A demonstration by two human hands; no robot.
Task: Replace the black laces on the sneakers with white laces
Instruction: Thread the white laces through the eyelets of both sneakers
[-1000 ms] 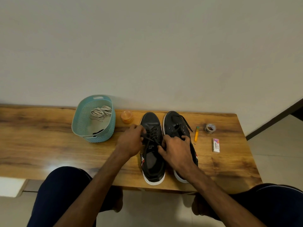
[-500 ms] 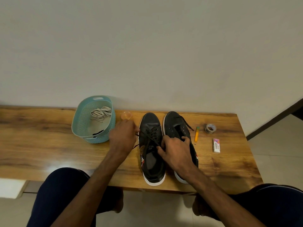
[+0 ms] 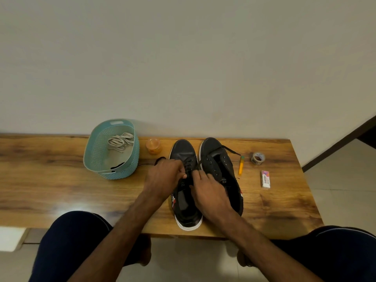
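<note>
Teal basket (image 3: 95,157) far left on the wooden bench (image 3: 50,186), white laces (image 3: 121,141) coiled inside, untouched. Orange tub (image 3: 153,146) just beside it. Left hand (image 3: 162,178) at the left sneaker (image 3: 184,151), fingers pinched on its black lace (image 3: 189,162), loose end trailing off toward the basket. Right hand (image 3: 209,190) rests on the same shoe's tongue area, fingers curled down; can't tell if it grips lace or just steadies. Right sneaker (image 3: 215,159) looks mostly unlaced, 1 strand hanging right. Yellow cutter (image 3: 241,166), tape roll (image 3: 258,158), eraser (image 3: 265,179) far right. Step: unthreading shoe 1. Next: work lace out of remaining eyelets, hold shoe down.
</note>
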